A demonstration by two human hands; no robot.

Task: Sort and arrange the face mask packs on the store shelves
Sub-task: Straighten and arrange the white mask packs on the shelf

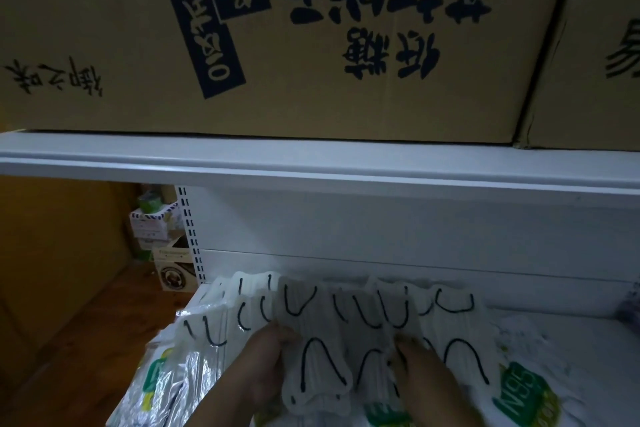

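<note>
Left hand (268,362): mask pack (313,367) pinched, lower centre.
Right hand (427,381): neighbouring pack (372,371) gripped.
Risk: row (346,305) toppled if nudged.

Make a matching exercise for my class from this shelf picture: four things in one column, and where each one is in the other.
Things:
1. cardboard box
2. left hand
3. N95 pack
4. small cartons

Places:
A. lying flat at the right of the lower shelf
B. on the floor beyond the shelf's left end
C. on the upper shelf
D. gripping the left side of a pack of white masks

Pairs: 1-C, 2-D, 3-A, 4-B
</note>
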